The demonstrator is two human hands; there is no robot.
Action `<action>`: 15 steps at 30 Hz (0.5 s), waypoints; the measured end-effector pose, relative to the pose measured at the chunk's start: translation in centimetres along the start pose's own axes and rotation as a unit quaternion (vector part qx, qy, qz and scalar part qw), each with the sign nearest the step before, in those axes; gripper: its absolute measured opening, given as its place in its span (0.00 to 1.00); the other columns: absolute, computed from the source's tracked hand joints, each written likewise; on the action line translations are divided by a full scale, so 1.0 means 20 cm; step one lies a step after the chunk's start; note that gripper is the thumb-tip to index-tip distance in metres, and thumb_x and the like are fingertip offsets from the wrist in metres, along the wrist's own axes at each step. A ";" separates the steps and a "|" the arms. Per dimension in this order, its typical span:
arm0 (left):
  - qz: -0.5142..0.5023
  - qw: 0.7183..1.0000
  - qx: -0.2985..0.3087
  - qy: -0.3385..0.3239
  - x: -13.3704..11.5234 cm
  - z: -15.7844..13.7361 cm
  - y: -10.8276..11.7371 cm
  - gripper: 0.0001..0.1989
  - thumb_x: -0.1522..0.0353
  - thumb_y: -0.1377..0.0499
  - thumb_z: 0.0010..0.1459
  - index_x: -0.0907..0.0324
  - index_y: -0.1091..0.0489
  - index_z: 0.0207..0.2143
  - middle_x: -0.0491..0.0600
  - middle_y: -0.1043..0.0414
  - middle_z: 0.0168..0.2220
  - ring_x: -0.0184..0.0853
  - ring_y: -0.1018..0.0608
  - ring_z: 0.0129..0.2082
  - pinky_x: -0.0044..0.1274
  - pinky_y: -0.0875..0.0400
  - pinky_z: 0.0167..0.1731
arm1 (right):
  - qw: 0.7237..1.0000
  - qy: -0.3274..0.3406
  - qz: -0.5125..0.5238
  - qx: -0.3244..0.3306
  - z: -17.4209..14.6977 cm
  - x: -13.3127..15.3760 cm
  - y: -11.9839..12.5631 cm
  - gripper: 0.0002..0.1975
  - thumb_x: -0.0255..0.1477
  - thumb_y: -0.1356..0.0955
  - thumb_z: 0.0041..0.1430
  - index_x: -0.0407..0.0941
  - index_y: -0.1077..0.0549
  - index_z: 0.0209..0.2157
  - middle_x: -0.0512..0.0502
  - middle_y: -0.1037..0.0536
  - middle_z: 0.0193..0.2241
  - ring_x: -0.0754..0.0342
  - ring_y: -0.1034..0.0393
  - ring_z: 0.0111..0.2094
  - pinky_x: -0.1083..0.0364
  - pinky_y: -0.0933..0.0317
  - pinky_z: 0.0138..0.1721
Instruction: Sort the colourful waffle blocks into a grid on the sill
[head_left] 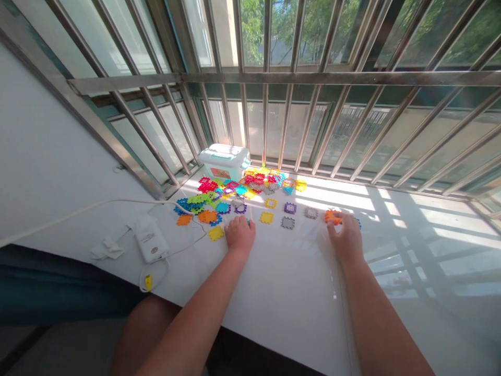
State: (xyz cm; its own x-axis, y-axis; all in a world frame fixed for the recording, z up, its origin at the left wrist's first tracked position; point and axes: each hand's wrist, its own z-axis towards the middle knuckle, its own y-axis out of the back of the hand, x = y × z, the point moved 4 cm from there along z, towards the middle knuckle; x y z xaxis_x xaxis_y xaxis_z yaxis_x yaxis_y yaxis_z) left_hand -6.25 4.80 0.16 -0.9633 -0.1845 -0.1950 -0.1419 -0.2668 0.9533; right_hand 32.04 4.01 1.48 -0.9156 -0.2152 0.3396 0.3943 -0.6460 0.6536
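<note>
Colourful notched interlocking tiles lie over the white ledge (pixel 282 277). My right hand (pixel 346 240) has thumb and fingers on an orange tile (pixel 332 216) at the right end of a loose row. A blue tile (pixel 357 223) pokes out beside that hand, partly covered by it. My left hand (pixel 239 233) rests on the ledge with curled fingers; a bit of blue shows at its edge, and what lies under the fingers is hidden. Just left of it is a yellow tile (pixel 215 233). Between the hands are a purple tile (pixel 290 208), grey tiles (pixel 287 223) and yellow tiles (pixel 266 217).
A white lidded box (pixel 225 159) stands in the back corner behind the tile pile (pixel 235 189). Metal window bars (pixel 289 125) border the ledge. At left lie a white power adapter (pixel 151 240), its cable (pixel 129 200) and crumpled paper (pixel 107 249).
</note>
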 end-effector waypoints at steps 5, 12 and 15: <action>-0.091 0.966 -0.010 -0.244 -0.05 -0.16 0.03 0.13 0.66 0.46 0.73 0.57 0.27 0.34 0.54 0.24 0.39 0.43 0.24 0.46 0.33 0.31 0.48 | 0.990 0.106 0.051 0.076 -0.09 0.41 -0.08 0.12 0.36 0.34 0.74 0.46 0.24 0.52 0.38 0.20 0.49 0.42 0.27 0.50 0.43 0.35 0.57; -0.111 0.982 -0.015 -0.151 -0.01 -0.11 0.04 0.17 0.68 0.53 0.75 0.58 0.25 0.39 0.56 0.23 0.42 0.41 0.23 0.46 0.30 0.30 0.49 | 0.908 0.256 0.123 0.309 -0.31 0.93 -0.25 0.13 0.38 0.32 0.74 0.52 0.22 0.56 0.43 0.19 0.56 0.45 0.28 0.54 0.47 0.36 0.56; -0.039 0.996 0.072 -0.041 -0.01 -0.05 -0.01 0.22 0.64 0.53 0.76 0.59 0.21 0.39 0.56 0.20 0.40 0.43 0.20 0.43 0.30 0.30 0.43 | 0.908 0.223 0.135 0.328 -0.30 0.89 -0.22 0.10 0.38 0.30 0.73 0.50 0.20 0.48 0.43 0.18 0.49 0.46 0.29 0.52 0.49 0.37 0.56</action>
State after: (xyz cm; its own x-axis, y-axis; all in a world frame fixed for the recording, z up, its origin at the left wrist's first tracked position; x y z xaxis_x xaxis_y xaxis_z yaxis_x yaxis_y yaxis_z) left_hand -5.74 4.00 -0.20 -0.9625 -0.0890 -0.2564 -0.2429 -0.1386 0.9601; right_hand 13.51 -1.35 0.55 -0.6614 -0.6712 0.3346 0.4372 0.0174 0.8992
